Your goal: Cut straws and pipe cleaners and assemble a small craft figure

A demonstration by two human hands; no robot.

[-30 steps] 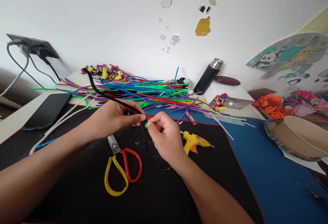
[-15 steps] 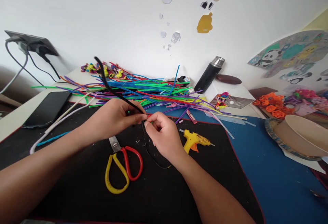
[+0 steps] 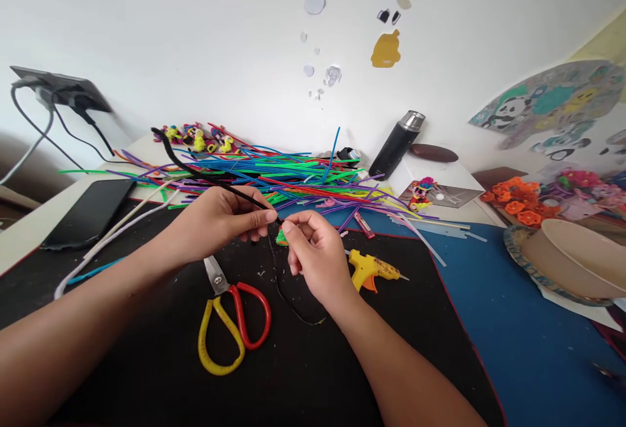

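My left hand [image 3: 222, 218] pinches a long black pipe cleaner [image 3: 195, 173] whose free end arcs up and to the left over the table. My right hand [image 3: 315, 254] meets it fingertip to fingertip and holds a small green and red pipe-cleaner piece [image 3: 282, 238], around which the black strand runs. The black strand's other end trails down onto the black mat [image 3: 147, 362] below my right hand. Both hands hover just above the mat.
Red-and-yellow scissors [image 3: 235, 319] lie below my hands, a yellow glue gun [image 3: 374, 269] to the right. A heap of coloured pipe cleaners [image 3: 274, 179] fills the back, with a phone [image 3: 88, 212] left, a black flask [image 3: 396, 145], small figures [image 3: 423, 193] and a bowl [image 3: 572, 261] right.
The black pipe cleaner's free end rose, then dropped back lower and to the left. My right hand turned, and the green and red piece now shows between the fingertips.
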